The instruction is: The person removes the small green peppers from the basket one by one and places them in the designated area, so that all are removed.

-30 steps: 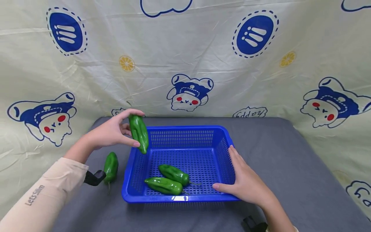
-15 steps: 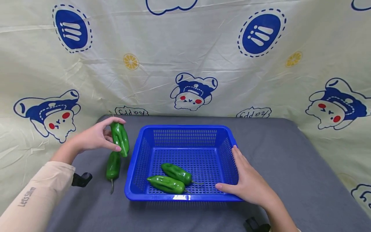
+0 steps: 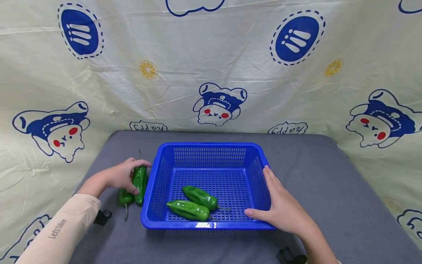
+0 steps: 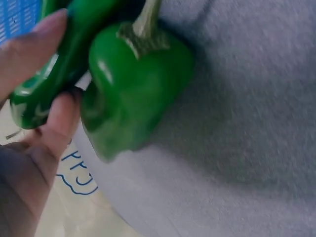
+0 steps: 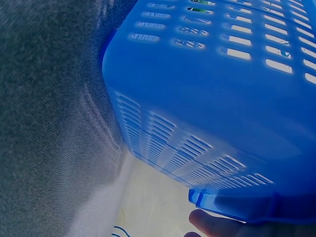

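Observation:
My left hand (image 3: 126,175) holds a green pepper (image 3: 140,183) between thumb and fingers, low over the table just left of the blue basket (image 3: 150,222). Another green pepper (image 3: 126,198) lies against its left side, partly hidden under the hand. Seen from the left wrist, this second pepper (image 4: 138,84) shows its stem end, and the held pepper (image 4: 79,49) sits between thumb and fingers. Inside the basket lie two more peppers, one nearer (image 3: 189,210) and one behind (image 3: 201,197). My right hand (image 3: 281,205) grips the basket's right front corner, thumb across the rim.
A grey cloth-covered table (image 3: 316,172) carries everything, with bare cloth to the basket's right. Behind hangs a cream printed curtain (image 3: 211,51). A black wrist strap piece (image 3: 103,217) hangs below the left sleeve.
The left hand has carried its pepper from above the basket's left rim out to the left, then down beside the pepper on the table. The right hand has stayed at the basket.

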The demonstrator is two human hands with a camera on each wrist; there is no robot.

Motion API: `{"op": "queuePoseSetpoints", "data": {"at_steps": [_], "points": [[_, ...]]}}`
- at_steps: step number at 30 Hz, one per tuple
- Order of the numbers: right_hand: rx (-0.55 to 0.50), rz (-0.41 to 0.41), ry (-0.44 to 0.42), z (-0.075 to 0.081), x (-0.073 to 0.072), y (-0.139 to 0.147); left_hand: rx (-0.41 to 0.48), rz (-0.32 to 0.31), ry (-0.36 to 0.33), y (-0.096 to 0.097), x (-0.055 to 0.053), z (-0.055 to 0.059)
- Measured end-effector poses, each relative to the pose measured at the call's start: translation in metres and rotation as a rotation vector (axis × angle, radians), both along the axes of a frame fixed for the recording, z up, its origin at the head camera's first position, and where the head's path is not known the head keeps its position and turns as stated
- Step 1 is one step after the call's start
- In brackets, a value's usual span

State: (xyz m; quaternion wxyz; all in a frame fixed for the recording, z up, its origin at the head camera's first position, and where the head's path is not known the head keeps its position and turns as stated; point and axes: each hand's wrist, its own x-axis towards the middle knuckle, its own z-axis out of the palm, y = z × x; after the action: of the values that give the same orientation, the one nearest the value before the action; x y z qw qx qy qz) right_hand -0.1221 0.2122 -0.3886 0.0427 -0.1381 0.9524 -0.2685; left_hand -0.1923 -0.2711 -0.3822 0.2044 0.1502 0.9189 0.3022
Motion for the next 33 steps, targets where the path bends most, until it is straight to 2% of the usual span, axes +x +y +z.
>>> {"op": "queuePoseSetpoints", "data": {"at_steps": [2, 6, 12, 16, 20, 26, 29, 33], "points": [[-0.002, 0.001, -0.001, 0.000, 0.000, 0.000, -0.073, 0.001, -0.006, 0.005, 0.000, -0.003], [-0.014, 0.002, -0.007, 0.000, 0.001, 0.001, -0.149, 0.011, -0.016, 0.012, 0.001, -0.004], [-0.018, 0.004, -0.014, -0.001, 0.001, 0.001, -0.185, 0.012, -0.004, 0.018, 0.003, -0.004], [-0.021, 0.003, -0.010, 0.000, 0.001, 0.001, -0.197, 0.001, 0.054, 0.017, 0.005, 0.003], [-0.021, 0.004, -0.008, -0.001, 0.002, 0.000, -0.159, 0.005, 0.120, 0.013, 0.007, 0.016], [-0.019, 0.005, -0.002, -0.001, 0.002, 0.001, 0.034, 0.012, 0.183, 0.004, 0.005, 0.046], [-0.017, 0.005, 0.008, 0.000, 0.001, 0.001, 0.078, -0.003, 0.230, 0.011, 0.004, 0.061], [-0.016, 0.003, 0.014, 0.001, 0.002, 0.001, 0.064, -0.034, 0.291, 0.034, 0.003, 0.078]]}}
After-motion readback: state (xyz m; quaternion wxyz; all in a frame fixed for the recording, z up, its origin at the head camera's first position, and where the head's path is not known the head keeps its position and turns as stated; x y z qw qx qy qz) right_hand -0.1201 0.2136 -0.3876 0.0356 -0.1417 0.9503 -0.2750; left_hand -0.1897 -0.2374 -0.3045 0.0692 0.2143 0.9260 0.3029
